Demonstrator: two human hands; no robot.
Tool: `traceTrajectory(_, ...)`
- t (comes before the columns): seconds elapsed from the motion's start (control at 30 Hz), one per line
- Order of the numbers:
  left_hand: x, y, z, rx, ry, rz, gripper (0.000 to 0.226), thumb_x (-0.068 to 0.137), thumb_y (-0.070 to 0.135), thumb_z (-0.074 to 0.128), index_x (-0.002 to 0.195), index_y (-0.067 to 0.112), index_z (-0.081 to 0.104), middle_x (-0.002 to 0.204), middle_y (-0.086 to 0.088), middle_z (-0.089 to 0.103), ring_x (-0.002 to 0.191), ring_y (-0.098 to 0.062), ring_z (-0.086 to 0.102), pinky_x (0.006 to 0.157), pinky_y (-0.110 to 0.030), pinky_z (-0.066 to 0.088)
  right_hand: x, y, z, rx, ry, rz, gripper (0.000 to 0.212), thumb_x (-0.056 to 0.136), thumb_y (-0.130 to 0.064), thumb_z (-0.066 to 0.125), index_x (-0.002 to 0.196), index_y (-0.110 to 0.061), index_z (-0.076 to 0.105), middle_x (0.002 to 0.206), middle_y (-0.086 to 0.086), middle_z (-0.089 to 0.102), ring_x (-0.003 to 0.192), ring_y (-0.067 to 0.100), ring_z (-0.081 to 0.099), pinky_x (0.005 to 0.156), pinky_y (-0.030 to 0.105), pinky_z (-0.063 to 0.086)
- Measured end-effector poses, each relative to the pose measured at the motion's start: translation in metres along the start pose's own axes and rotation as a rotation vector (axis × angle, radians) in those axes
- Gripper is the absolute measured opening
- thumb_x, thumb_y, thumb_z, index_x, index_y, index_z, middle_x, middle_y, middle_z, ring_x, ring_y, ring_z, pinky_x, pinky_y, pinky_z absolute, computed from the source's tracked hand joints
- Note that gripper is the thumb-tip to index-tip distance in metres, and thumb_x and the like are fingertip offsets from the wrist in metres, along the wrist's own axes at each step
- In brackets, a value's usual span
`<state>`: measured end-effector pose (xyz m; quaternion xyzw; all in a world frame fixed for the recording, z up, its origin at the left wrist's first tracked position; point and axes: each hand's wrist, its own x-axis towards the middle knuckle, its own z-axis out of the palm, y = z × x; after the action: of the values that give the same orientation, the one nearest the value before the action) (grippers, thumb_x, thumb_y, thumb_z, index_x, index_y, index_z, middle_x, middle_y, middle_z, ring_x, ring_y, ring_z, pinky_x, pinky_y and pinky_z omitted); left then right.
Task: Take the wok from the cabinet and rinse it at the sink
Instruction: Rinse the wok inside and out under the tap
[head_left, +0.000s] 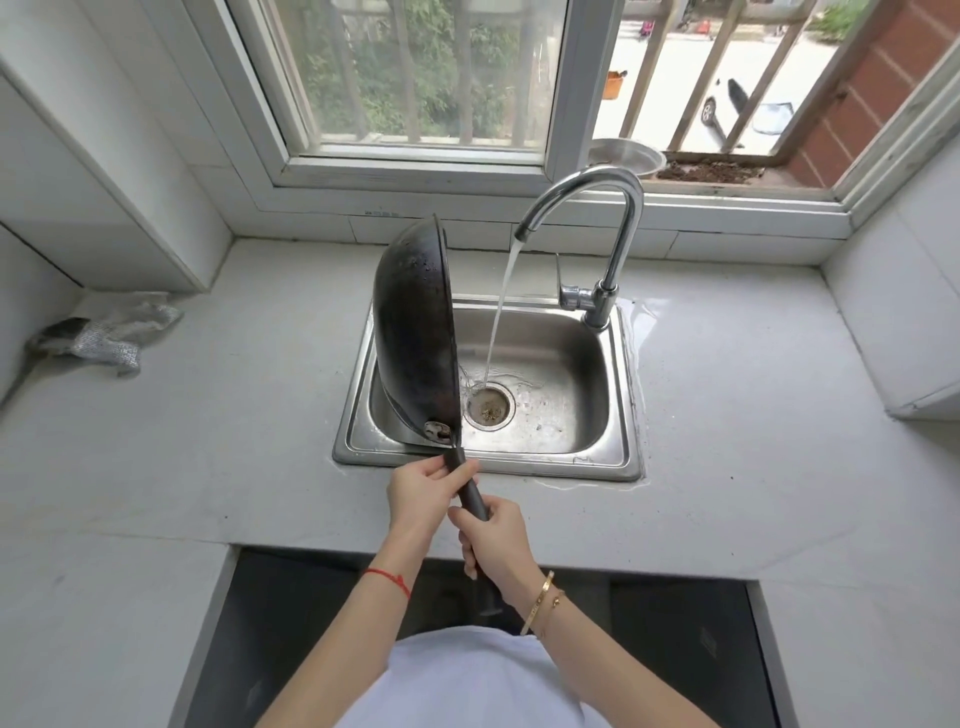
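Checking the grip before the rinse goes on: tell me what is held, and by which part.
The wok is held by its dark handle: left hand grips nearest the pan, right hand farther back.

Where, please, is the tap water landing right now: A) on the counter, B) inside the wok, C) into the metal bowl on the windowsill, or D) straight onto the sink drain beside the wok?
D: the water stream falls past the wok, which is tipped on edge to its left, and hits the sink drain.
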<state>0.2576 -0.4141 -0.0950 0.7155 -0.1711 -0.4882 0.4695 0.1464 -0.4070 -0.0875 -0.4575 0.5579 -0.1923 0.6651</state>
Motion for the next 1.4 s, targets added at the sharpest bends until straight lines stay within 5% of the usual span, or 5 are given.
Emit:
traceTrajectory(0.33, -0.002, -0.013, 0.008, -0.096, -0.089, -0.048, 0.021, 0.086, 0.010, 0.073, 0.102, -0.004, 0.072, 0.079, -0.010, 0.078, 0.080, -0.016, 0.076, 0.070, -0.021, 0.058, -0.003, 0.017, -0.006, -0.100, 0.112, -0.041, 0.012, 0.090, -0.018, 0.065, 0.081, -0.014, 0.059, 0.054, 0.003, 0.053, 0.034, 0.011, 0.049, 0.038, 0.024, 0.047)
traceTrajectory(0.77, -0.006, -0.011, 0.035, -0.093, -0.349, -0.142, 0.029, 0.082, -0.002, 0.073, 0.110, -0.005, 0.067, 0.113, -0.014, 0.072, 0.108, -0.024, 0.067, 0.098, -0.032, 0.052, 0.001, 0.035, -0.026, -0.324, 0.363, -0.098, 0.020, 0.084, -0.020, 0.067, 0.068, -0.020, 0.054, 0.057, -0.007, 0.053, 0.048, 0.005, 0.052, 0.044, 0.015, 0.043)
traceTrajectory(0.87, -0.004, -0.011, 0.035, -0.098, -0.403, -0.163, 0.025, 0.087, -0.004, 0.066, 0.112, -0.005, 0.064, 0.117, -0.017, 0.069, 0.112, -0.028, 0.065, 0.100, -0.034, 0.051, -0.002, 0.033, -0.027, -0.281, 0.357, -0.042, 0.015, 0.085, -0.020, 0.066, 0.074, -0.016, 0.057, 0.062, -0.001, 0.057, 0.053, 0.018, 0.060, 0.048, 0.032, 0.056)
traceTrajectory(1.13, 0.000, -0.019, 0.030, -0.251, -0.498, -0.277, 0.028, 0.095, -0.008, 0.048, 0.121, -0.005, 0.056, 0.123, -0.017, 0.066, 0.112, -0.027, 0.066, 0.084, -0.030, 0.059, -0.001, 0.020, -0.033, 0.082, 0.011, 0.180, 0.015, 0.091, -0.012, 0.064, 0.077, -0.007, 0.060, 0.047, -0.001, 0.055, 0.037, 0.013, 0.051, 0.037, 0.023, 0.044)
traceTrajectory(1.4, -0.001, -0.019, 0.036, -0.292, -0.414, -0.339, 0.010, 0.089, -0.005, 0.062, 0.098, -0.003, 0.067, 0.112, -0.017, 0.072, 0.101, -0.023, 0.072, 0.084, -0.031, 0.059, -0.003, 0.018, -0.031, -0.018, 0.042, 0.128, 0.017, 0.091, -0.012, 0.060, 0.075, -0.006, 0.059, 0.047, 0.001, 0.053, 0.035, 0.016, 0.050, 0.036, 0.024, 0.043)
